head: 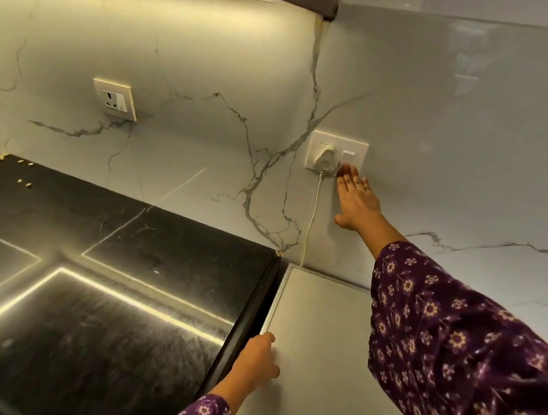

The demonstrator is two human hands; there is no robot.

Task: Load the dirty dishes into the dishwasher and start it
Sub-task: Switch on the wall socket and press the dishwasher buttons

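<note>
Currently, right hand (356, 196) touching switch (348, 157), plug (328, 160) in adjacent socket (319, 145)

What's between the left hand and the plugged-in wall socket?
In the head view, only the bare grey appliance top the left hand rests on, then the white cord running down the wall from the plug.

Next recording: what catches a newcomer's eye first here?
The right hand, stretched to the wall, fingers straight on the switch beside a white plug. Nearer, the left hand rests on the left edge of the grey top. Left of it, a black counter mirrors light strips.
</note>
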